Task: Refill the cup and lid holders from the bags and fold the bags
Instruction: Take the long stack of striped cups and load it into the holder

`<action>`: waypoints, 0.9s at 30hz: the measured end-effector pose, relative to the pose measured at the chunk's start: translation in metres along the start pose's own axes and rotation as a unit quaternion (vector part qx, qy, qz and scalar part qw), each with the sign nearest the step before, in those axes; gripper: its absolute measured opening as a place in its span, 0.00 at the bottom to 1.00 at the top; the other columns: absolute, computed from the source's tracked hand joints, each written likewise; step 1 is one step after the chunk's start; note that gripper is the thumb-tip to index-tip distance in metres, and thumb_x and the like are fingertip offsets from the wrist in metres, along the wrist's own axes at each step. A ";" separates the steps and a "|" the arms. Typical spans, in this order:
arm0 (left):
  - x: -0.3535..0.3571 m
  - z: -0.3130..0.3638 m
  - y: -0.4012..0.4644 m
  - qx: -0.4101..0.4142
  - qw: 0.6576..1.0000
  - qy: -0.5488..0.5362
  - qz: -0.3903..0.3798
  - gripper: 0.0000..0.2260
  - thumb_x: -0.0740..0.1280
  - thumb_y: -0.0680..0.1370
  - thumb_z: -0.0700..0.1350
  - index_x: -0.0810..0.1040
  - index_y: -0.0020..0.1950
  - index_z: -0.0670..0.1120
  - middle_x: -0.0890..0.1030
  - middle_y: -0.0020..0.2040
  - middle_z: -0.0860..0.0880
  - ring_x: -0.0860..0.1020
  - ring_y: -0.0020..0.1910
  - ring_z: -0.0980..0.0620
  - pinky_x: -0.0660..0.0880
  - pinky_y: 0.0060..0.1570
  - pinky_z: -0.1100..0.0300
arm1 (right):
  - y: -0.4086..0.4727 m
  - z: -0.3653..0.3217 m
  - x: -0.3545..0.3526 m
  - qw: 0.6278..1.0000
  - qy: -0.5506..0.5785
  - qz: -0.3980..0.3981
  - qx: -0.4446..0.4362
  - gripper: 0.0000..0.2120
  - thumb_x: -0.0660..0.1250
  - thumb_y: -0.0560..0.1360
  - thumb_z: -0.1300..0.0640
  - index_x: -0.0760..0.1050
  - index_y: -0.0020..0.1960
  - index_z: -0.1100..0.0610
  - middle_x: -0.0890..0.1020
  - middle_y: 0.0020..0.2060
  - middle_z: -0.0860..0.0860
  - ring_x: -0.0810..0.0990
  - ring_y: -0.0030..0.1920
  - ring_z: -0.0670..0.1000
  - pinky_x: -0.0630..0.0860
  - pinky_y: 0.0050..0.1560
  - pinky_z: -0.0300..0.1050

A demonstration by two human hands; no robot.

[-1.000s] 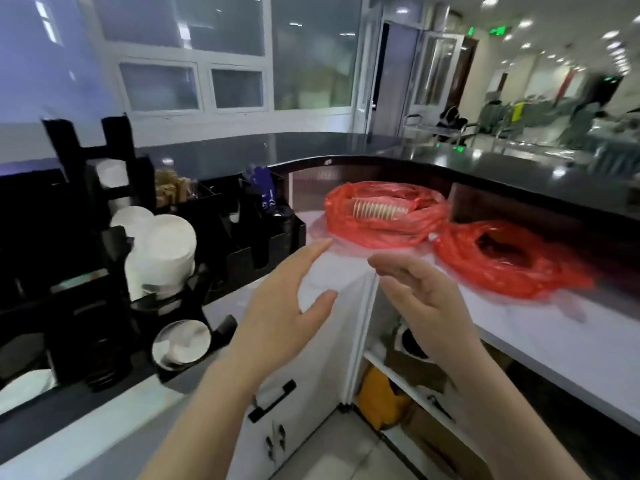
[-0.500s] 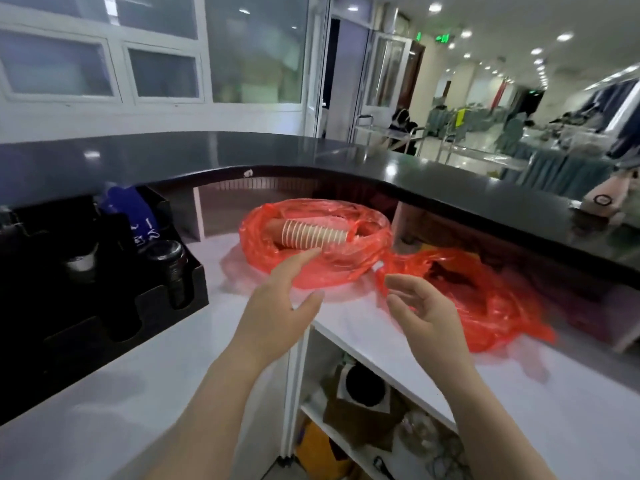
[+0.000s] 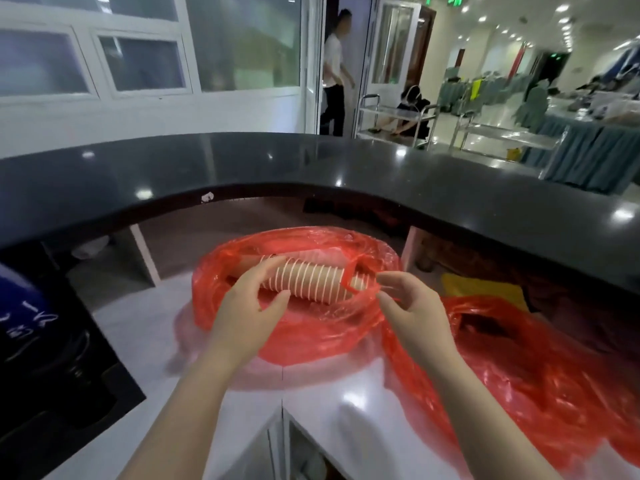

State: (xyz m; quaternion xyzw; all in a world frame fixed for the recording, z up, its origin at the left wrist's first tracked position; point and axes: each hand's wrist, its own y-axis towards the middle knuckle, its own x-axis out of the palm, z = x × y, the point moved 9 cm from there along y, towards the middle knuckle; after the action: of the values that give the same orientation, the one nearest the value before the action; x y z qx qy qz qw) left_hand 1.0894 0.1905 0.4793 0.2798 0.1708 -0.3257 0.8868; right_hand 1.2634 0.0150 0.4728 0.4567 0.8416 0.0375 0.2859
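Both hands have reached the red bag (image 3: 304,334); left hand (image 3: 247,306) grasps the cup stack (image 3: 311,280) to lift it out; right hand (image 3: 412,306) pinches the rim aside.

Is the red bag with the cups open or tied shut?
Open. The red bag has its top spread wide, so the stack of cups lying on its side inside shows uncovered.

Service bar in a banquet hall, curved black counter top (image 3: 381,174) over a white bench (image 3: 346,396), steel trolleys (image 3: 394,123), cloth-draped tables (image 3: 595,147), green exit sign (image 3: 453,0)
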 end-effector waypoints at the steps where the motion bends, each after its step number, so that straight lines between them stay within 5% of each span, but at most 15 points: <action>1: 0.002 -0.007 0.008 -0.010 1.000 0.010 0.007 0.23 0.67 0.76 0.40 0.70 0.65 0.63 0.74 0.64 0.64 0.71 0.66 0.61 0.67 0.67 0.56 | 0.017 0.004 0.007 1.000 0.001 -0.006 -0.003 0.11 0.68 0.74 0.59 0.77 0.52 0.45 0.81 0.46 0.38 0.79 0.48 0.35 0.72 0.45 0.25; 6: 0.002 -0.041 0.037 -0.043 0.994 0.091 0.036 0.20 0.67 0.76 0.38 0.74 0.63 0.58 0.74 0.61 0.63 0.70 0.61 0.65 0.61 0.59 0.79 | 0.085 0.031 0.063 0.991 -0.094 -0.088 -0.037 0.14 0.69 0.72 0.61 0.79 0.57 0.52 0.82 0.51 0.45 0.80 0.50 0.43 0.74 0.54 0.37; 9: -0.001 -0.062 0.050 -0.068 0.988 0.132 0.039 0.14 0.68 0.76 0.37 0.82 0.55 0.54 0.76 0.57 0.63 0.69 0.64 0.63 0.57 0.57 0.83 | 0.103 0.049 0.095 0.950 -0.237 -0.173 -0.107 0.15 0.67 0.73 0.58 0.79 0.59 0.51 0.81 0.56 0.47 0.78 0.58 0.51 0.70 0.61 0.46; 13: 0.009 -0.089 0.074 -0.072 0.976 0.205 -0.008 0.10 0.68 0.76 0.39 0.84 0.54 0.51 0.80 0.58 0.58 0.68 0.68 0.58 0.64 0.64 0.63 | 0.106 0.083 0.117 0.853 -0.427 -0.257 -0.154 0.15 0.59 0.77 0.50 0.74 0.63 0.45 0.78 0.59 0.44 0.72 0.64 0.51 0.53 0.70 0.61; 18: 0.029 -0.152 0.105 -0.136 0.910 0.357 -0.159 0.24 0.67 0.76 0.54 0.68 0.72 0.56 0.67 0.73 0.56 0.57 0.76 0.51 0.56 0.71 0.42 | 0.118 0.106 0.086 0.848 -0.476 -0.199 -0.124 0.15 0.63 0.76 0.47 0.77 0.61 0.44 0.81 0.55 0.43 0.74 0.62 0.51 0.49 0.69 0.69; 22: 0.036 -0.195 0.122 -0.166 0.891 0.370 -0.203 0.37 0.69 0.73 0.57 0.56 0.77 0.53 0.62 0.75 0.49 0.60 0.74 0.45 0.60 0.71 0.43 | 0.128 0.125 0.069 0.865 -0.462 -0.180 -0.074 0.16 0.63 0.76 0.47 0.76 0.63 0.43 0.79 0.57 0.44 0.73 0.64 0.51 0.55 0.71 0.64; 27: 0.038 -0.214 0.147 -0.142 0.899 0.362 -0.201 0.37 0.72 0.69 0.59 0.60 0.74 0.54 0.74 0.65 0.46 0.75 0.62 0.46 0.72 0.61 0.54 | 0.134 0.148 0.059 0.921 -0.345 -0.179 -0.017 0.21 0.62 0.75 0.37 0.77 0.61 0.47 0.79 0.56 0.45 0.74 0.59 0.50 0.70 0.60 0.44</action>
State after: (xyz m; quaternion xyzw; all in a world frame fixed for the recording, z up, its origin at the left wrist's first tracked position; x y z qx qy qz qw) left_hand 1.1907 0.3951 0.3497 0.2094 0.5771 -0.3455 0.7097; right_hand 1.4152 0.1102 0.3666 0.2786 0.7575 -0.1603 0.5682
